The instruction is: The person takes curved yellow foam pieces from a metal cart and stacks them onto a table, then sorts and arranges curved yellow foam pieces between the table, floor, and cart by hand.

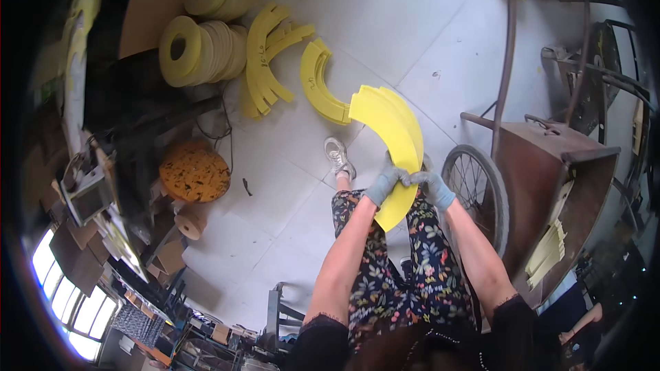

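Observation:
A stack of curved yellow strips (393,118) lies across the space in front of my legs, its arc bulging to the right. My left hand (386,182), in a grey-blue glove, is closed on the stack's near part from the left side. From the right, my gloved right hand (433,185) closes on the same stack, and the two hands nearly meet over it. Fingers under the strips are hidden. Just beyond the stack, a smaller curved yellow piece (322,86) rests on the floor. Farther left lie more yellow arcs (265,62), some with handwritten marks.
Yellow ring rolls (184,51) stand at the far left. A round orange stool (195,170) is to my left. On my right is a rusty metal cart (533,178) with a spoked wheel (476,196) and yellow strips inside. A person's arm (584,321) shows at the lower right.

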The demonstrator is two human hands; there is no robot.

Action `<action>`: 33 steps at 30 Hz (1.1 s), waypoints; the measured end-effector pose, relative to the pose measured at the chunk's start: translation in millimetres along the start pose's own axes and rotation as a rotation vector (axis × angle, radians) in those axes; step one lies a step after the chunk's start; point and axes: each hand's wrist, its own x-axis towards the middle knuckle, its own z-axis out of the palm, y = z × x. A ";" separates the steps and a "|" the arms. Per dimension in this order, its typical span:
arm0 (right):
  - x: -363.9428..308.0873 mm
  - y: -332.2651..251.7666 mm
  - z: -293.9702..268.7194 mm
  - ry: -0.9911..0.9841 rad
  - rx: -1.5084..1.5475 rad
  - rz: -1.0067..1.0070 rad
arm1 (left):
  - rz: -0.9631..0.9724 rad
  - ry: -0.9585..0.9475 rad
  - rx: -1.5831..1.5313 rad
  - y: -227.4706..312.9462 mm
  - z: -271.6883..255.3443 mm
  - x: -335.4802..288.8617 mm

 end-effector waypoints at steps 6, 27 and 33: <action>180.2 30.9 -50.5 0.025 -0.016 -0.109 | 0.032 -0.072 0.100 -0.5 -57.0 182.7; 400.5 50.7 -84.3 0.462 -1.367 -0.767 | 0.452 -0.075 1.610 120.9 -171.2 324.2; 393.4 21.1 -23.6 0.288 -1.744 -0.228 | 0.827 1.037 1.768 132.6 -333.2 318.6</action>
